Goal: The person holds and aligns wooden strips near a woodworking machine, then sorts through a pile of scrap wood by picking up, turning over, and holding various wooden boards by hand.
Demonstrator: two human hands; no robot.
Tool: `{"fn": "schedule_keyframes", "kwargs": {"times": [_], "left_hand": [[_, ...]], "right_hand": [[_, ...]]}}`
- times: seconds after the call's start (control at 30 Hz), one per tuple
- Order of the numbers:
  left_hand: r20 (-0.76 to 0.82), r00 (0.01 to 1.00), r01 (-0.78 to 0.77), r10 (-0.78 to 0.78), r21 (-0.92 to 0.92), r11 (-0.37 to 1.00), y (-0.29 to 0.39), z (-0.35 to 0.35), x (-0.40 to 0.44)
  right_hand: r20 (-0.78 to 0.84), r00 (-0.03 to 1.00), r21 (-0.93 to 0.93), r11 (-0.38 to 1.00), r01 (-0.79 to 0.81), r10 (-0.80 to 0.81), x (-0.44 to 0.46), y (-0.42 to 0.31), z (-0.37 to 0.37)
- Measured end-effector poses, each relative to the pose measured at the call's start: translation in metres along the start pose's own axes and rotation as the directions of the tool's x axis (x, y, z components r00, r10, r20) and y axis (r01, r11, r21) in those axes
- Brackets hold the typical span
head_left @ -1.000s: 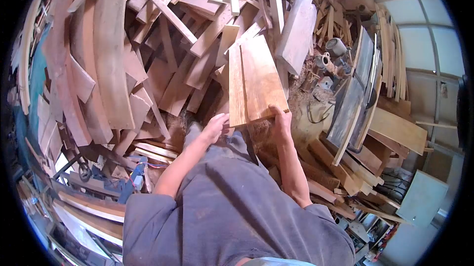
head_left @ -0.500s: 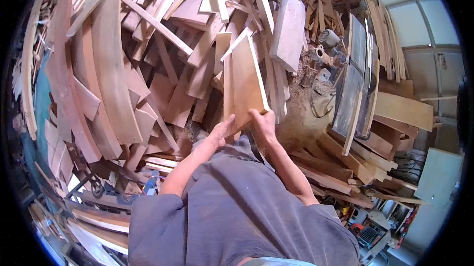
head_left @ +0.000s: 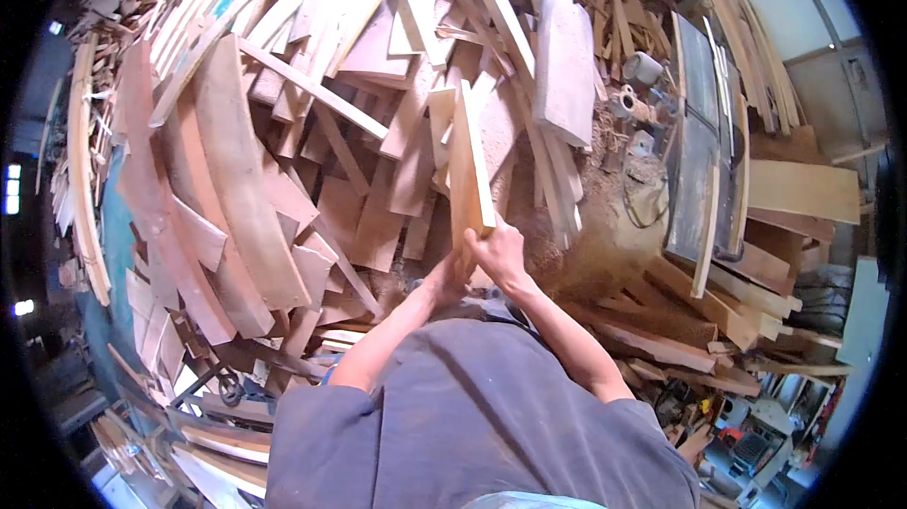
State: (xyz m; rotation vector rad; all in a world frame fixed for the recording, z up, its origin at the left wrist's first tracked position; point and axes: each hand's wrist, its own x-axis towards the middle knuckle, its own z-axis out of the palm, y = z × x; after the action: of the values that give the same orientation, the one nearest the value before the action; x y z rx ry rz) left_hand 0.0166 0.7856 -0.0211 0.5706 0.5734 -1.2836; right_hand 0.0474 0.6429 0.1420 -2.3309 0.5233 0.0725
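Note:
A pale wooden board (head_left: pixel 467 164) stands on edge in front of my body, its far end pointing away from me. My right hand (head_left: pixel 498 252) grips its near end from the right, with the thumb over the face. On the left, lower down, my left hand (head_left: pixel 448 284) holds the same end; its fingers are partly hidden behind the board and the right hand. Just beyond the board lies a heap of loose offcuts (head_left: pixel 408 169), and a thick pale plank (head_left: pixel 565 65) leans at its right side.
Long curved boards (head_left: pixel 248 178) lean at the left. To the right are a dark framed panel (head_left: pixel 694 131), a dusty motor-like cylinder (head_left: pixel 642 69) and stacked planks (head_left: pixel 652 325). Sawdust covers the floor (head_left: pixel 600 259). A machine with red parts (head_left: pixel 746 443) sits at the lower right.
The board has turned from showing its broad face to standing more on edge. My hands have come closer together at its near end, and the camera view has shifted slightly.

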Motion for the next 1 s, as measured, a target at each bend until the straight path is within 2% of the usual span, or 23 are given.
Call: {"fn": "schedule_keyframes", "kwargs": {"times": [0.07, 0.1, 0.13, 0.2, 0.23, 0.27, 0.33, 0.37, 0.4, 0.5, 0.6, 0.67, 0.7, 0.8, 0.93, 1.0], "left_hand": [[-0.029, 0.999, 0.034, -0.034, -0.001, 0.999, 0.005, 0.012, -0.009], [-0.106, 0.992, 0.068, -0.071, -0.033, 0.997, 0.002, 0.001, 0.0], [-0.121, 0.992, 0.02, -0.024, -0.034, 0.999, 0.005, 0.019, -0.009], [-0.077, 0.997, 0.017, -0.02, -0.037, 0.999, 0.004, 0.002, -0.001], [-0.074, 0.997, 0.011, -0.015, -0.055, 0.998, 0.007, 0.006, -0.005], [-0.069, 0.998, 0.004, -0.009, -0.07, 0.998, 0.008, 0.011, -0.009], [-0.09, 0.996, -0.032, 0.024, -0.09, 0.995, 0.012, 0.019, -0.01], [-0.115, 0.992, -0.061, 0.05, -0.094, 0.994, 0.013, 0.021, -0.008], [-0.139, 0.988, -0.089, 0.075, -0.096, 0.991, 0.013, 0.021, -0.005], [-0.084, 0.987, -0.135, 0.137, 0.032, 0.99, 0.007, 0.024, -0.002], [-0.094, 0.986, -0.135, 0.138, 0.042, 0.99, 0.006, 0.031, -0.004], [-0.175, 0.975, -0.11, 0.135, 0.145, 0.983, 0.024, 0.064, -0.037], [-0.121, 0.986, -0.11, 0.117, 0.06, 0.992, 0.014, 0.042, -0.015], [-0.141, 0.985, -0.094, 0.098, 0.04, 0.995, 0.015, 0.037, -0.014], [-0.167, 0.982, -0.06, 0.085, 0.148, 0.987, 0.018, 0.031, -0.011], [-0.134, 0.99, -0.031, 0.036, 0.042, 0.999, 0.014, 0.024, -0.006]], "right_hand": [[0.014, 0.999, 0.016, 0.999, -0.044, 0.044, 0.002, -0.001, -0.002], [0.047, 0.995, 0.042, 0.995, -0.085, 0.083, 0.004, 0.006, -0.002], [0.102, 0.986, 0.05, 0.989, -0.14, 0.135, 0.005, 0.008, -0.007], [0.061, 0.983, 0.242, 0.953, -0.183, 0.174, 0.003, 0.009, -0.015], [-0.041, 0.99, 0.367, 0.924, -0.11, 0.134, 0.004, 0.021, -0.009], [-0.049, 0.987, 0.475, 0.873, -0.111, 0.153, 0.003, 0.033, -0.007], [0.145, 0.941, 0.532, 0.778, -0.335, 0.306, 0.001, 0.041, -0.016], [0.159, 0.933, 0.565, 0.745, -0.354, 0.322, -0.005, 0.041, -0.021], [0.137, 0.932, 0.559, 0.75, -0.352, 0.336, -0.008, 0.045, -0.021], [0.093, 0.921, 0.561, 0.744, -0.363, 0.379, -0.016, 0.049, -0.025], [0.03, 0.95, 0.565, 0.779, -0.272, 0.31, -0.018, 0.062, -0.013], [-0.03, 0.963, 0.479, 0.85, -0.22, 0.266, -0.015, 0.063, -0.01], [-0.05, 0.965, 0.468, 0.86, -0.203, 0.256, -0.013, 0.067, -0.005], [-0.081, 0.967, 0.42, 0.888, -0.185, 0.24, -0.01, 0.063, -0.002], [-0.103, 0.982, 0.349, 0.93, -0.116, 0.161, -0.007, 0.05, -0.011], [-0.089, 0.984, 0.348, 0.931, -0.112, 0.152, -0.009, 0.049, -0.014]]}}
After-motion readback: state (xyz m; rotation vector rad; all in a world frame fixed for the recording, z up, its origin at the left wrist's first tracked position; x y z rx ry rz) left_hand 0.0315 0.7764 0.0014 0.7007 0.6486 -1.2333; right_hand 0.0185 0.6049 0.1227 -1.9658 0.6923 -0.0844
